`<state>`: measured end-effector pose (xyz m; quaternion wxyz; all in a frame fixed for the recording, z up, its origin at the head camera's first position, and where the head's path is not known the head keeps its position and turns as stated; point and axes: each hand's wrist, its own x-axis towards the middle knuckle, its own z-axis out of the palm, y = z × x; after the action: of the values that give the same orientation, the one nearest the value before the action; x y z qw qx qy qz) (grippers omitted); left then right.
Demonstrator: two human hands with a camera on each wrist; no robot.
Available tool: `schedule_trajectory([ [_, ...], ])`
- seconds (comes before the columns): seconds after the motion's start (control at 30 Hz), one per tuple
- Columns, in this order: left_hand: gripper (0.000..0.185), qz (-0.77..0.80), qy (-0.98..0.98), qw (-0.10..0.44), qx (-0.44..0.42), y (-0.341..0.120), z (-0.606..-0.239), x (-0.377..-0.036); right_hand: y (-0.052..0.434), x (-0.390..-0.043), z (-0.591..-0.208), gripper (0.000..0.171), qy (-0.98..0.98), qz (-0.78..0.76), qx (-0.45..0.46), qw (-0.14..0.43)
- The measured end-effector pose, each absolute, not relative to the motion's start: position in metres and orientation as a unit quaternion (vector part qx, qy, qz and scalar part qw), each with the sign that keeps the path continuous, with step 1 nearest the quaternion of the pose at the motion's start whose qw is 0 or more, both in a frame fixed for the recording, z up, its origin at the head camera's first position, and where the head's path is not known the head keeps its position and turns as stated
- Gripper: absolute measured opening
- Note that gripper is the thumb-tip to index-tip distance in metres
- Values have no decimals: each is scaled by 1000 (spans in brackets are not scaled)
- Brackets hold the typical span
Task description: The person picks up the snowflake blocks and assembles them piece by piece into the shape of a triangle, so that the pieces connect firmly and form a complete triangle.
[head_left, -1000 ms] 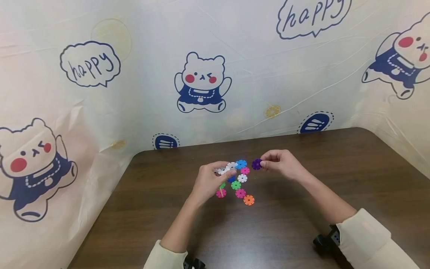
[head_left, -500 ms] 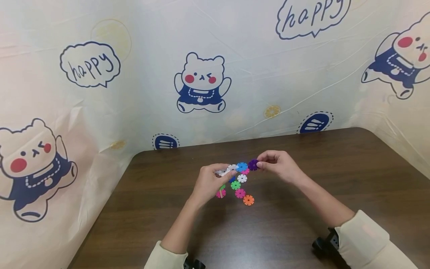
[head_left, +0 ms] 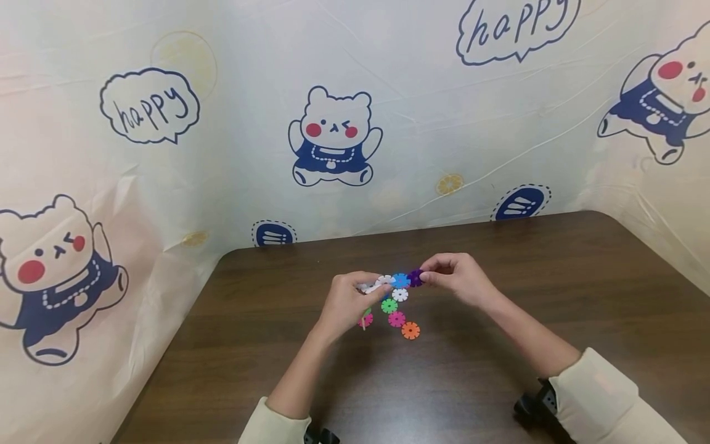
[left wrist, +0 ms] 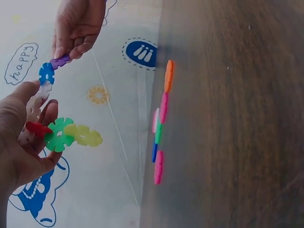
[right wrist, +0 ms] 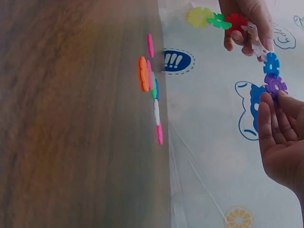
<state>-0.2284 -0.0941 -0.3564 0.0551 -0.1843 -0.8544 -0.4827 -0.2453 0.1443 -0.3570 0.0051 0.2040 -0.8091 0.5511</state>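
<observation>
My left hand [head_left: 355,295] grips a chain of snowflake discs [left wrist: 46,118] above the table: yellow [left wrist: 86,136], green [left wrist: 59,135], red [left wrist: 36,128], white [left wrist: 36,103], with a blue disc [head_left: 400,281] at the far end. My right hand [head_left: 444,275] pinches a purple disc [head_left: 415,278] and holds it against that blue disc. In the right wrist view the purple disc [right wrist: 275,85] sits at the fingertips, touching the blue disc [right wrist: 271,63]. Both hands hover just above several loose discs [head_left: 396,319].
The loose discs lie flat on the dark wooden table [head_left: 499,370]: white [head_left: 400,294], green [head_left: 389,305], pink, orange [head_left: 411,330]. A cream sheet printed with bears [head_left: 333,139] walls the table at the back and on both sides.
My right hand has carried the purple disc leftwards until it meets the blue disc at the end of the chain. The left hand has barely moved.
</observation>
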Motion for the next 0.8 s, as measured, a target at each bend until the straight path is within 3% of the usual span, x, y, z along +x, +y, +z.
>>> schedule_trajectory([
  [0.8, 24, -488, -852, 70, -175, -94, -361, -229, 131, -240, -358, 12, -812, 556, 179, 17],
])
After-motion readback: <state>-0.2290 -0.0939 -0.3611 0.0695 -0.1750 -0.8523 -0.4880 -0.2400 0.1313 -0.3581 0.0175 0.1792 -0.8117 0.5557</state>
